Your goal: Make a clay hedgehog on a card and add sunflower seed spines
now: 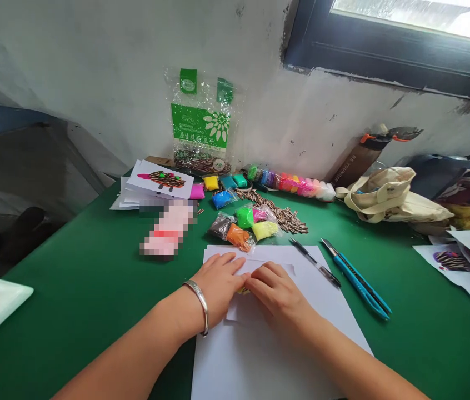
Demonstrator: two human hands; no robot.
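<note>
My left hand [220,283], with a silver bangle at the wrist, lies with fingers stretched over a small white card [239,315]. My right hand [279,293] is closed, its fingers bent and pressed together at the card's middle; what they pinch is hidden. Between the two hands a small yellowish patch [243,290] shows, mostly covered. Under the card lie larger white paper sheets [226,366]. A black pen [316,263] rests on their right edge, and a blue craft knife [358,280] lies to its right.
Beyond the paper are bags of coloured clay [245,216], scattered sunflower seeds [287,214] and a seed bag [199,133]. Cards with seed pictures [162,180] are stacked left. At right stand a brown bottle [360,155], a cloth bag [393,194] and more picture cards [451,258].
</note>
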